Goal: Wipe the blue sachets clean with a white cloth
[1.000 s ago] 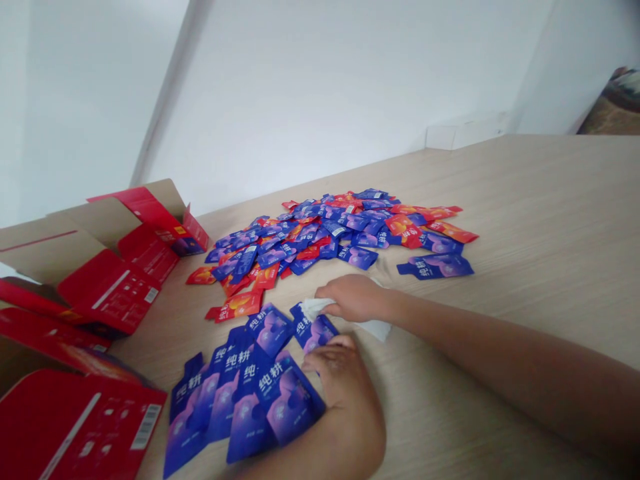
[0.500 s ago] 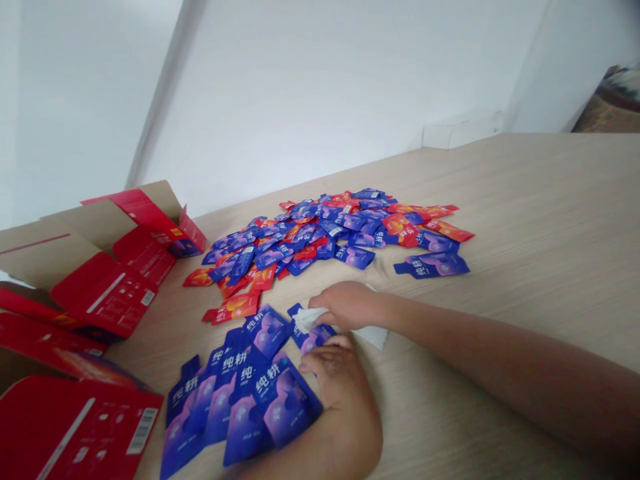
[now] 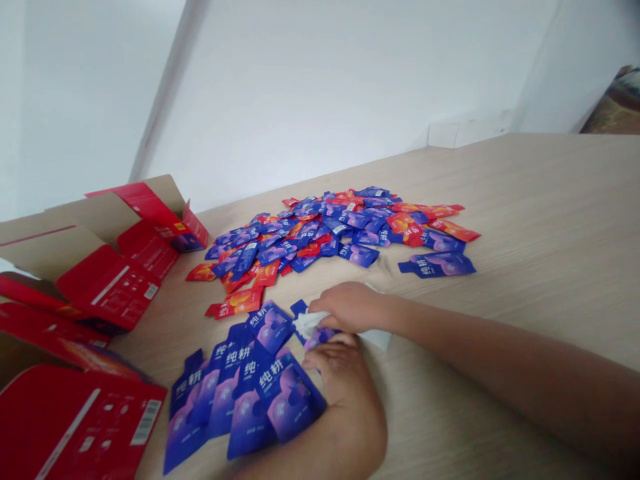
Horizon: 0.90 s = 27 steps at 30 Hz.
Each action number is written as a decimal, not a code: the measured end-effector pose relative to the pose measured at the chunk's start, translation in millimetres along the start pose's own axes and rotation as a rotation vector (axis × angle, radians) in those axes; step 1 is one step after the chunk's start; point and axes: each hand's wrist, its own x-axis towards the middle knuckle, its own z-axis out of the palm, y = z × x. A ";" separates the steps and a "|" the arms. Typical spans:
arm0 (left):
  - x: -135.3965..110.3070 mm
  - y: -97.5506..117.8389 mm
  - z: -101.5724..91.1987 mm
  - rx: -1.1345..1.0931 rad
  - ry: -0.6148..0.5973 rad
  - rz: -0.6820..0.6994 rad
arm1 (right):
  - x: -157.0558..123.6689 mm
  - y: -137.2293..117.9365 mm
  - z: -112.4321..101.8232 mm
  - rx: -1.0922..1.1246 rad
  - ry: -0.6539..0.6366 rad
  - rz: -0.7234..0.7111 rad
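Observation:
A blue-and-purple drink pouch (image 3: 319, 338) lies on the table between my two hands. My left hand (image 3: 334, 363) has its fingers bent at the pouch's near edge, closed on it. My right hand (image 3: 345, 307) is closed on a crumpled white tissue (image 3: 309, 323), which presses against the pouch's upper face. Most of this pouch is hidden by the tissue and the fingers. Left of my left hand, several blue pouches (image 3: 293, 400) are spread in overlapping rows. A white sheet (image 3: 377, 337) shows partly under my right wrist.
A heap of mixed blue and red-orange pouches (image 3: 320, 230) sits farther back, with one blue pouch (image 3: 440, 265) at its right edge. Open red cartons (image 3: 107, 293) stand along the left, one (image 3: 75, 420) close in front. A white wall (image 3: 325, 100) rises behind the table.
The tissue in my right hand has shifted slightly over the pouch, covering more of its left side. My left hand stays in place on the pouch. The camera view has shifted a little.

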 end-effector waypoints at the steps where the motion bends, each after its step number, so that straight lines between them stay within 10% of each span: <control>1: -0.4 0.1 1.9 0.013 0.023 0.008 | 0.6 4.2 0.8 -0.012 0.017 0.033; 27: 0.2 -3.1 0.4 0.024 0.005 -0.011 | -1.0 -3.1 -7.6 0.036 0.156 -0.014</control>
